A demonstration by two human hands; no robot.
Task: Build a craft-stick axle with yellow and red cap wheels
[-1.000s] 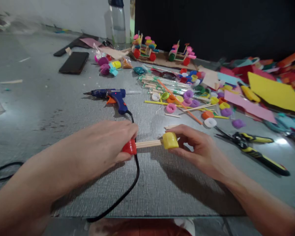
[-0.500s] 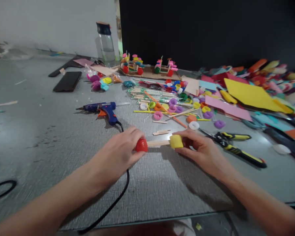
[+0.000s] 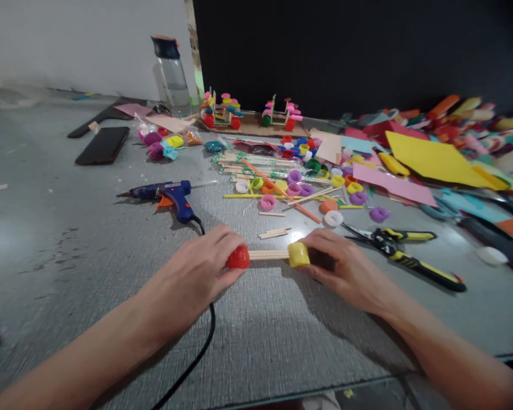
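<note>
My left hand (image 3: pixel 205 262) is closed on a red bottle cap (image 3: pixel 239 258), thumb below and fingers above. Thin wooden sticks (image 3: pixel 268 255) run side by side from that cap to a yellow bottle cap (image 3: pixel 298 254). The yellow cap is pinched at its right side by my right hand (image 3: pixel 337 265). Caps and sticks form one piece, held level just above the grey table (image 3: pixel 256 341). Behind the piece lie a few short cut sticks (image 3: pixel 275 233).
A blue glue gun (image 3: pixel 166 196) lies left, its black cable (image 3: pixel 203 347) passing under my left arm. Yellow-black pliers (image 3: pixel 404 253) lie right. Loose caps, sticks and coloured paper (image 3: pixel 440 159) spread behind. Two small model cars (image 3: pixel 222 111), a phone (image 3: pixel 102 145) and a bottle (image 3: pixel 171 74) stand or lie farther back.
The whole scene has shifted slightly left in view. Both hands still hold the capped sticks, which have turned a little, showing more of the parallel sticks.
</note>
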